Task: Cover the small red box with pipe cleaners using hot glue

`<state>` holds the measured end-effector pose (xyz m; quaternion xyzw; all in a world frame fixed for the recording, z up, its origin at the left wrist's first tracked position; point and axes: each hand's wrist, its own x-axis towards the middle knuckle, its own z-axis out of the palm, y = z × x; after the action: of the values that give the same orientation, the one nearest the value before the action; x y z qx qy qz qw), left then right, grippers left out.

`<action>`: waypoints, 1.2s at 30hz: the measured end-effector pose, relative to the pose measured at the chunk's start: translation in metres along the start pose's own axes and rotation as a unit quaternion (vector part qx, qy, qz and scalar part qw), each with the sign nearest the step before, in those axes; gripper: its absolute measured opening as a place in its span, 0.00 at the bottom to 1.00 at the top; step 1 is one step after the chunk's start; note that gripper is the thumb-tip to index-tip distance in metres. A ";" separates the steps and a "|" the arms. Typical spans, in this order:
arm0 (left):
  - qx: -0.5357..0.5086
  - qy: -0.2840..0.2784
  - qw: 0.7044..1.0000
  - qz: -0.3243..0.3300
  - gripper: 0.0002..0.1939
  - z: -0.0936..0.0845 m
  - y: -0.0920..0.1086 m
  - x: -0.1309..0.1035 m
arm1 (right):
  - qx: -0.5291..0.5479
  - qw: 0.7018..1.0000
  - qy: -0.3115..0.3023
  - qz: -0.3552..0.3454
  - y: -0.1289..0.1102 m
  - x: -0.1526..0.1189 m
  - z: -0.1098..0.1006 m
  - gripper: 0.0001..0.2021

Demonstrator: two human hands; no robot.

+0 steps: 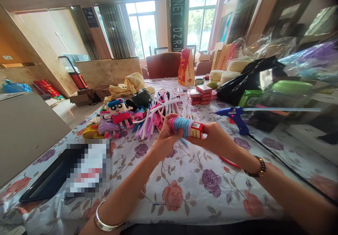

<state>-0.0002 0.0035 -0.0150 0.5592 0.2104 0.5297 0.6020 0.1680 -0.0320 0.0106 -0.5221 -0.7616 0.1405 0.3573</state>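
A small red box point(197, 130) with a printed label is held up over the middle of the table. Fuzzy pink and light-blue pipe cleaner point(182, 124) is wound around much of it. My left hand point(169, 133) is closed around the pink, wrapped end, thumb in front. At the bare right end, the fingers of my right hand point(211, 136) pinch the box. A blue pipe-cleaner end hangs below. Just behind lies a heap of pink, white and purple pipe cleaners point(165, 110).
Yarn dolls point(118, 112) sit at the left, a dark tray point(47, 175) nearer. A blue glue gun point(237, 119) with a cable lies right. Stacked red boxes point(203, 93), a paper bag point(186, 68) and a black plastic bag point(245, 78) stand farther back on the flowered tablecloth point(190, 182).
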 end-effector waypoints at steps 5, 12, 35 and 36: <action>0.079 -0.020 0.996 0.041 0.25 -0.001 0.002 0.001 | -0.054 0.996 0.036 -0.060 -0.004 0.000 -0.005 0.14; 0.259 -0.014 0.957 0.132 0.26 -0.007 0.004 0.004 | -0.138 0.975 0.061 -0.165 0.007 0.002 -0.008 0.06; 0.469 -0.036 0.736 0.486 0.19 -0.008 0.012 -0.002 | -0.263 0.906 0.059 -0.327 0.006 -0.002 -0.017 0.18; 0.469 -0.036 0.734 0.489 0.19 -0.008 0.011 -0.002 | -0.268 0.904 0.057 -0.330 0.007 -0.002 -0.017 0.18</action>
<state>-0.0125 0.0037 -0.0079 0.8151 0.1074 0.5647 -0.0718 0.1851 -0.0336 0.0177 -0.3244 -0.8773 -0.2248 0.2731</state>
